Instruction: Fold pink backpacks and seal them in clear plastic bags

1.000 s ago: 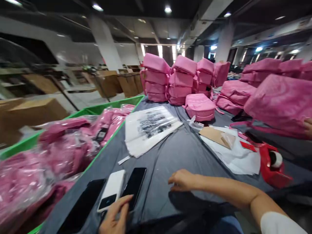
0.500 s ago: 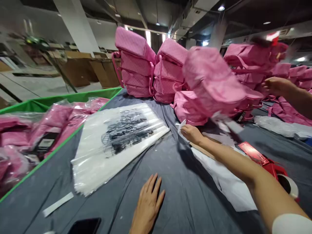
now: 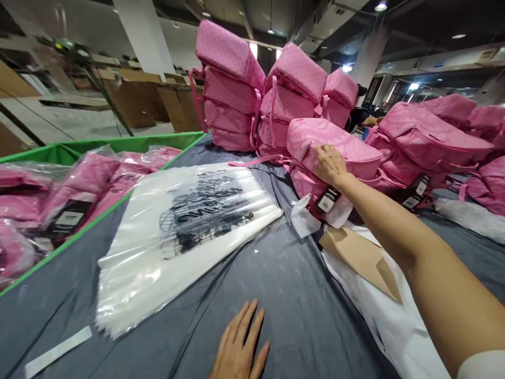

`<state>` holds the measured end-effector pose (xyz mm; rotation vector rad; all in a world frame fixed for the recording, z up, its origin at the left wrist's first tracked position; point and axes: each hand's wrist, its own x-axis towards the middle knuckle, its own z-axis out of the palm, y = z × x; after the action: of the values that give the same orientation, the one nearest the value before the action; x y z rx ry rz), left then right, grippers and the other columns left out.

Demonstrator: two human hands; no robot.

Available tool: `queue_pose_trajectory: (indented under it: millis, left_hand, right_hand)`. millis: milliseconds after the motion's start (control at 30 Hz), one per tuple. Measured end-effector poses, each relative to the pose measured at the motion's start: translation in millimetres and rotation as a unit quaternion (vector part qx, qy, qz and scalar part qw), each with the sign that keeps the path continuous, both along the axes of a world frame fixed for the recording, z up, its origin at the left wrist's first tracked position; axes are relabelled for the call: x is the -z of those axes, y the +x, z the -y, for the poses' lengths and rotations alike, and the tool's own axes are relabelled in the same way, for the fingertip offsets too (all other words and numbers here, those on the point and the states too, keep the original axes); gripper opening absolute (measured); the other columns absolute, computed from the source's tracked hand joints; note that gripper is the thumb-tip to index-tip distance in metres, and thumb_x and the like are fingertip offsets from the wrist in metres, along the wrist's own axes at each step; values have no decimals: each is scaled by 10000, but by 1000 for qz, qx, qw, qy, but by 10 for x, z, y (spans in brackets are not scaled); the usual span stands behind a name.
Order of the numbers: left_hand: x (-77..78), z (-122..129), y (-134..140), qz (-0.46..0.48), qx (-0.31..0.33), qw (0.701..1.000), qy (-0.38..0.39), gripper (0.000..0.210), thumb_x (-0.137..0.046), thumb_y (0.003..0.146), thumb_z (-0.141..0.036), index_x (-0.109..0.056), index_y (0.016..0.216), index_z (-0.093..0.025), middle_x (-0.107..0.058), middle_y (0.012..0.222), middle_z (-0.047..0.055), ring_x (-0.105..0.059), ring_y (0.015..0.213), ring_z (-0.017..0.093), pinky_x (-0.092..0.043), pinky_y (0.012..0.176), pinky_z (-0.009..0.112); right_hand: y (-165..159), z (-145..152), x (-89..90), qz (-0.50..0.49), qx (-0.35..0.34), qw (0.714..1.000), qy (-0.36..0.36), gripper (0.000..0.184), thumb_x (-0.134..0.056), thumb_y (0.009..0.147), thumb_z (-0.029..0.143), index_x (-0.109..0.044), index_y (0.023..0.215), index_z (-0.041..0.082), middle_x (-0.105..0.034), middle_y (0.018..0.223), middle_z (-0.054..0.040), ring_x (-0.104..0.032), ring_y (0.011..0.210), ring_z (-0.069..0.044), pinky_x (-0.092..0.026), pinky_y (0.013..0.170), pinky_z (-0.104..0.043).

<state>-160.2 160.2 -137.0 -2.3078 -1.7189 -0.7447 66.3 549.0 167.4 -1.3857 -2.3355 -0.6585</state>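
My left hand (image 3: 240, 345) lies flat on the dark cloth-covered table with its fingers stretched out, holding nothing. My right hand (image 3: 330, 164) reaches out to a pink backpack (image 3: 355, 147), its bent fingers gripping the near side. This backpack rests on another pink backpack (image 3: 305, 181), and a black hang tag (image 3: 328, 200) dangles in front. White tissue paper (image 3: 305, 218) pokes out below. Left of the hands is a stack of clear printed plastic bags (image 3: 197, 210).
Stacked pink backpacks (image 3: 232, 89) stand at the back, with more pink backpacks (image 3: 434, 137) at right. A green-edged bin (image 3: 165, 139) at left holds bagged pink goods. Brown cardboard (image 3: 363, 258) lies over white sheeting (image 3: 418, 326). A white strip (image 3: 59, 350) lies front left.
The pink backpack that was blurred in midair now rests on another. My right hand has left the white paper and moved onto it. Another person's hand at right has gone from view.
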Motion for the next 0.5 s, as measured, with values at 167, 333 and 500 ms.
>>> queue_pose_trajectory:
  millis: [167, 333, 500]
  left_hand:
    - [194, -11, -69, 21, 15, 1000, 4, 665, -586, 963, -361, -389, 1598, -342, -585, 1519, 62, -618, 1332, 276, -600, 972, 362]
    - [153, -22, -1, 48, 10, 999, -14, 635, -588, 971, -356, -422, 1582, -324, -569, 1531, 74, -600, 1355, 284, -603, 992, 387]
    - [38, -135, 84, 119, 1, 992, -49, 472, -537, 985, -341, -598, 1453, -333, -594, 1511, 68, -581, 1376, 277, -589, 1028, 436]
  right_hand:
    - [8, -363, 129, 18, 207, 975, -77, 462, -614, 967, 400, -634, 1275, 57, -681, 1220, -273, -622, 1162, -352, -457, 933, -433]
    - [26, -192, 200, 30, 235, 964, -120, 364, -531, 1015, 359, -705, 1236, 128, -731, 1183, -221, -683, 1057, -280, -442, 808, -341]
    - [311, 467, -335, -42, 250, 966, -59, 363, -567, 977, 474, -748, 1097, 183, -765, 1026, -144, -662, 880, -239, -373, 670, -295]
